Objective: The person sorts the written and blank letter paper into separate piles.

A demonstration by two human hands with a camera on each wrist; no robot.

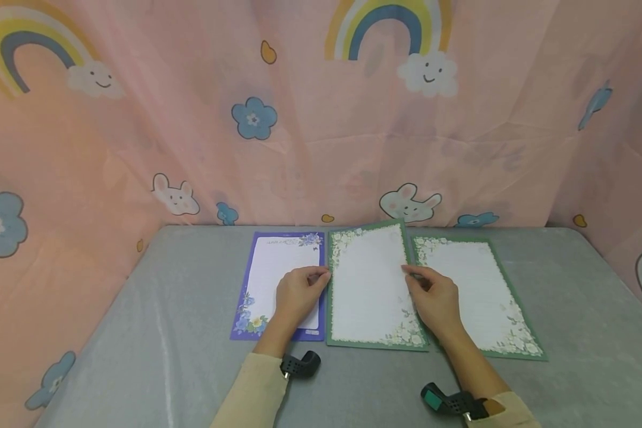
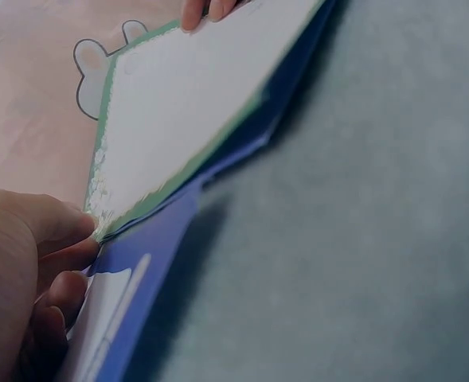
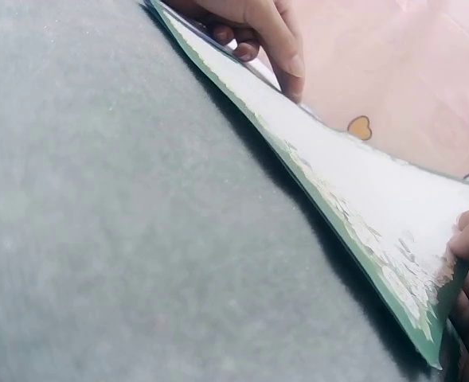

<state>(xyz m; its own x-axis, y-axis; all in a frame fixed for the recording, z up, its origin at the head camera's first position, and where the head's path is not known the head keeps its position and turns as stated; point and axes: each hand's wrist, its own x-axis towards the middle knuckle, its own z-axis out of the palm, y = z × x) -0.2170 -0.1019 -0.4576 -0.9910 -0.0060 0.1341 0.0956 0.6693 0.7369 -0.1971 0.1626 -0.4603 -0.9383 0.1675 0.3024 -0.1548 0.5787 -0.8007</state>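
Observation:
A green-bordered sheet of floral letter paper sits in the middle, slightly tilted, between two other sheets. My left hand pinches its left edge between thumb and fingers, over a purple-bordered flowered sheet. On the opposite edge, my right hand pinches the same middle sheet. Another green-bordered sheet lies to the right, partly covered by that hand and forearm. In the left wrist view, blue-purple paper shows beneath the lower edge of the green-bordered sheet.
The sheets are on a table with a grey cloth. Behind it hangs a pink curtain printed with rainbows, rabbits and flowers. Each wrist wears a black strap with a small camera, one on the left and one on the right.

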